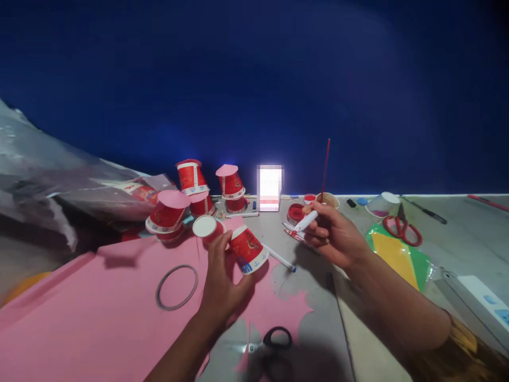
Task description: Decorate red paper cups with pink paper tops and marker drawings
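My left hand [225, 281] is closed around a red paper cup [247, 246], tilted, with blue marks along its white rim. Beside it, a smaller white-ended cup [205, 227] touches or nearly touches my fingers. In my right hand [332, 233] is a white marker [305, 220], its red tip pointing down and left. A thin red stick [326, 170] rises behind that hand; whether the fingers touch it I cannot tell. Red cups with pink cone tops [173, 200] stand stacked behind my left hand. A blue-ended marker [281, 258] lies between the hands.
Pink paper [119, 313] covers the left side, with a grey ring [159, 292] on it. Black-handled scissors [278, 339] lie in front. At the right are red-handled scissors [413, 234], a green and yellow packet [392, 254] and a power strip [483, 297]. A bright screen [269, 185] stands behind.
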Demonstrator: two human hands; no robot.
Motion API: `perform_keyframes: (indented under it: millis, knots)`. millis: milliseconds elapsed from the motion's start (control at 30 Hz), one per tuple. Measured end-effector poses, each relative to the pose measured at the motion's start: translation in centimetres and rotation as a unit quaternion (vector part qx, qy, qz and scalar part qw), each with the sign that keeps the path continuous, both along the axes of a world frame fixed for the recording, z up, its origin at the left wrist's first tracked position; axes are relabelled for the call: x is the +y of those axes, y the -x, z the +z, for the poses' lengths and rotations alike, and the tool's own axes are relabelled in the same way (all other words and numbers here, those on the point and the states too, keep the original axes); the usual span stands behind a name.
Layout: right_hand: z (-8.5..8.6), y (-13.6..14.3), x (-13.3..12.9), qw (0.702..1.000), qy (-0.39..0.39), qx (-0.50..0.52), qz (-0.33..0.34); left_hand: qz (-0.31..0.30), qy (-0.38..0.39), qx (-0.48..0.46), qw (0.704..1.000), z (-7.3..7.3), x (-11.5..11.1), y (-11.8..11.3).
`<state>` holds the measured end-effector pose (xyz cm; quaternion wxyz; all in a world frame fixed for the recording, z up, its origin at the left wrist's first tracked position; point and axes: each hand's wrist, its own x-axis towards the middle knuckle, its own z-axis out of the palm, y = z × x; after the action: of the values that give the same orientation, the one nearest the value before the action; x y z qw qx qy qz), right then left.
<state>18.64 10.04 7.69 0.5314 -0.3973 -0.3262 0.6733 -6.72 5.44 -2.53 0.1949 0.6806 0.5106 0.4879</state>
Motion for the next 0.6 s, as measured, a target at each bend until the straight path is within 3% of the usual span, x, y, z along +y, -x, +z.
perform_keyframes:
  millis: [133, 300, 467, 600]
  knots:
    - [-0.9, 1.3, -2.3, 1.0, -0.005, -0.009, 0.001, -0.022, 0.05, -0.053, 0.997, 0.8, -0.2, -0.1]
    - [-2.8, 1.5, -4.6, 0.981, -0.131, -0.131, -0.057, -0.073, 0.075, -0.07, 0.992, 0.9, -0.4, -0.1]
    - [-2.7, 1.0, -6.2, 0.906, -0.247, -0.342, -0.024, -0.11, 0.09, -0.098, 0.985, 1.1, -0.6, 0.0]
    - [-2.0, 1.4, -6.6, 0.838, -0.371, -0.4, -0.011, -0.119, 0.078, -0.074, 0.987, 1.4, -0.6, 0.1]
